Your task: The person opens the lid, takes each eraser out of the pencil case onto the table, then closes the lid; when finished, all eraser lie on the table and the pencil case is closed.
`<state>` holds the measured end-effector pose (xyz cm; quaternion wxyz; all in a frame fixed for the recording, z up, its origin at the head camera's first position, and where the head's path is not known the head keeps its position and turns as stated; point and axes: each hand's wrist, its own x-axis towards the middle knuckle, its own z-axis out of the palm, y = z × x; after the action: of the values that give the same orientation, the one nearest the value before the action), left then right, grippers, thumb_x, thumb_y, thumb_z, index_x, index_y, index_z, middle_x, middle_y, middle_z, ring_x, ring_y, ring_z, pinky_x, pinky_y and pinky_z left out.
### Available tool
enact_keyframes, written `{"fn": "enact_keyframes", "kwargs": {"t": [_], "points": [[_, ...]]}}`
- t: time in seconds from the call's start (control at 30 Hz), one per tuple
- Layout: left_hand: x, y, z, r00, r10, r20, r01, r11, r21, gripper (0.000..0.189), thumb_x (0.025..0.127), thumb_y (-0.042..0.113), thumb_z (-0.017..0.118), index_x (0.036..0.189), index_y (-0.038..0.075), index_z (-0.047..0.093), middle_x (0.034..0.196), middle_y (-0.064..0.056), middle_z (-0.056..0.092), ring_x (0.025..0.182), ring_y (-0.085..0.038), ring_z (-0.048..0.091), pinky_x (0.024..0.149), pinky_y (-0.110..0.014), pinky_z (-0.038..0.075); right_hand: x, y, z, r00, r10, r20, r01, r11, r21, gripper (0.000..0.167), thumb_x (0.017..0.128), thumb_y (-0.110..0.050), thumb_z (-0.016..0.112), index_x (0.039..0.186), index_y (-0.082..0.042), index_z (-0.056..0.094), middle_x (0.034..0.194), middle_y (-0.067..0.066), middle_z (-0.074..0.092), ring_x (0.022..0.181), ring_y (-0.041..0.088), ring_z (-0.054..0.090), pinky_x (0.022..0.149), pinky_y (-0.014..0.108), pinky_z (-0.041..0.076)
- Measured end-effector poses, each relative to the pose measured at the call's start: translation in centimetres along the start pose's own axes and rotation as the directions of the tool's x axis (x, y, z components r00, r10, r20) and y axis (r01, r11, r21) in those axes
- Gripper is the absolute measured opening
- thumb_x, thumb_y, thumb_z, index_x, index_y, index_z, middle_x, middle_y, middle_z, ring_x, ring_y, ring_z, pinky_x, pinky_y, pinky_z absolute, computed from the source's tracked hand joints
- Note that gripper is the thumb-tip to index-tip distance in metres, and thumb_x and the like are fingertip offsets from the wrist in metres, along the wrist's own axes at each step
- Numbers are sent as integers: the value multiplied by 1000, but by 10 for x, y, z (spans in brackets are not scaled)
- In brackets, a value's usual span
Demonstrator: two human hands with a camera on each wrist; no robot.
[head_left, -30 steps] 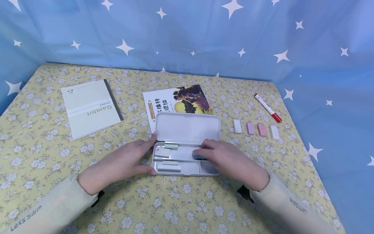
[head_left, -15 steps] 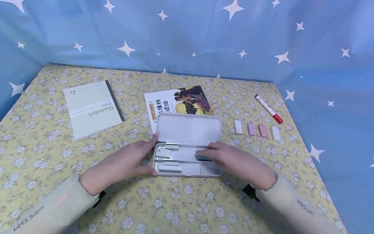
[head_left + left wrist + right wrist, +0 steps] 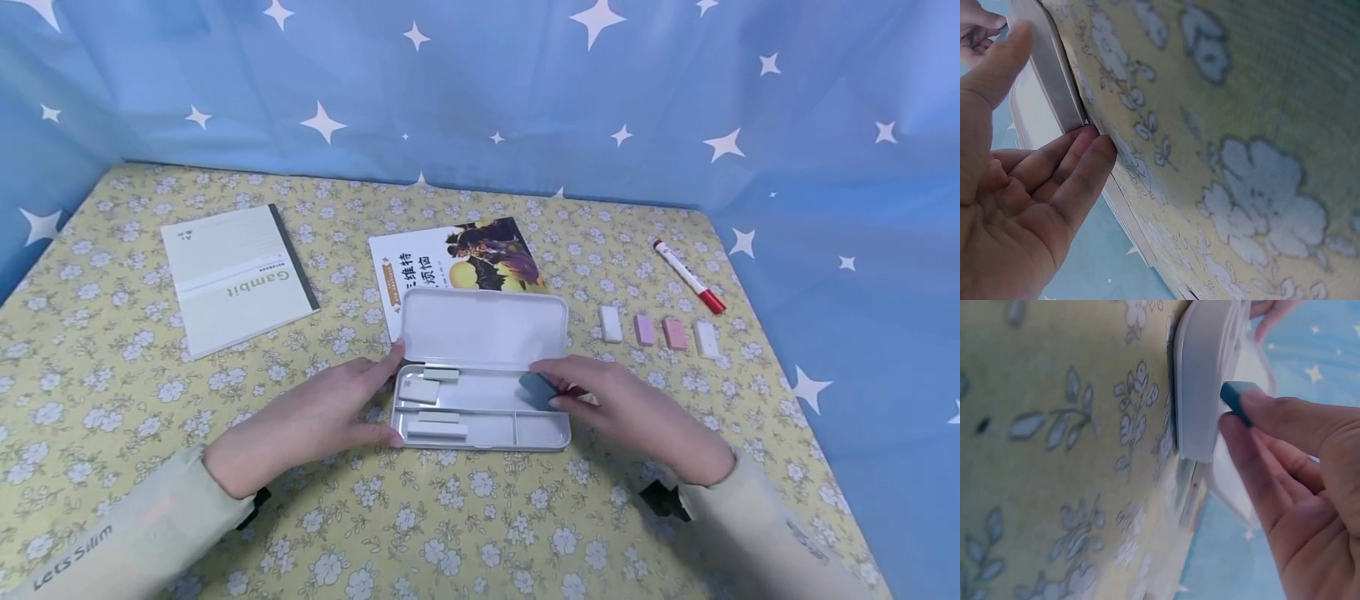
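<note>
An opened white pencil case (image 3: 542, 430) lies in the middle of the table, its lid (image 3: 483, 327) tipped back. My left hand (image 3: 318, 421) holds the case's left end, thumb at the front corner and fingers at the back. Over the right part of the rear compartment, my right hand (image 3: 626, 400) pinches a dark teal block, apparently an eraser (image 3: 536, 388), between thumb and fingers; the right wrist view shows the teal eraser (image 3: 1234, 395) tilted above the rim. Pale blocks, such as a white eraser (image 3: 418, 390) and a long white one (image 3: 437, 431), lie in the left part.
Behind the case, partly under its lid, is an illustrated book (image 3: 450, 258). A notebook (image 3: 236, 279) lies on the left. To the right are a white eraser (image 3: 611, 324), a purple one (image 3: 644, 329), a pink one (image 3: 674, 333), another white one (image 3: 706, 339) and a red-capped marker (image 3: 690, 277).
My right hand has shifted to the right and lifted the teal eraser, which now shows more of its face at a tilt. The left hand has stayed on the case's left end.
</note>
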<state>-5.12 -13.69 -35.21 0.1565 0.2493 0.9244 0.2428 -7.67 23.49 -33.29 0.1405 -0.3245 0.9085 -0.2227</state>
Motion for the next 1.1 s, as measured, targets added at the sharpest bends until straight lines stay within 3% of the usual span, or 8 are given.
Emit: {"fn": "enact_keyframes", "kwargs": {"t": [0.13, 0.33, 0.57, 0.87, 0.97, 1.1], "points": [[0, 0, 0, 1000, 9, -3, -9, 1000, 5, 113, 83, 46, 84, 165, 1, 20, 143, -30, 61, 125, -40, 67, 107, -53, 57, -8, 8, -3, 993, 27, -112, -18, 996, 86, 48, 98, -10, 73, 145, -13, 61, 127, 5, 75, 108, 19, 75, 90, 34, 65], [-1, 0, -1, 1000, 18, -1, -18, 1000, 7, 112, 85, 48, 82, 166, 2, 20, 140, -28, 63, 122, -38, 68, 105, -52, 58, -20, 21, -7, 972, 116, -203, -93, 988, 120, 47, 98, -13, 74, 143, -11, 62, 109, 1, 77, 100, 14, 75, 87, 33, 66], [-1, 0, 0, 1000, 7, -2, -7, 1000, 8, 113, 85, 47, 83, 166, 1, 20, 138, -29, 64, 121, -38, 69, 104, -52, 59, -34, 41, -9, 944, 183, -273, -148, 978, 145, 47, 97, -11, 75, 143, -9, 62, 104, 1, 78, 94, -3, 70, 84, 18, 62], [0, -1, 2, 1000, -1, 2, 1, 1000, -11, 114, 83, 44, 85, 165, 0, 20, 143, -30, 61, 125, -40, 67, 107, -53, 57, -57, 80, -21, 894, 259, -365, -215, 964, 157, 51, 97, -4, 74, 145, -5, 59, 109, 17, 75, 94, -19, 59, 78, 2, 53], [0, -1, 1, 1000, 1, -2, -1, 1000, -11, 114, 83, 44, 86, 165, 0, 19, 141, -29, 62, 124, -39, 68, 107, -52, 57, -68, 94, -28, 874, 286, -393, -245, 958, 150, 51, 97, -4, 73, 146, -6, 59, 108, 12, 73, 92, -20, 59, 74, 3, 53], [0, -1, 1, 1000, 4, -4, -4, 1000, -8, 114, 83, 44, 85, 166, 1, 19, 141, -29, 63, 123, -38, 68, 106, -52, 57, -82, 110, -37, 841, 343, -418, -310, 939, 148, 49, 99, -10, 72, 146, -6, 58, 102, -16, 67, 88, -21, 59, 68, 7, 54]]}}
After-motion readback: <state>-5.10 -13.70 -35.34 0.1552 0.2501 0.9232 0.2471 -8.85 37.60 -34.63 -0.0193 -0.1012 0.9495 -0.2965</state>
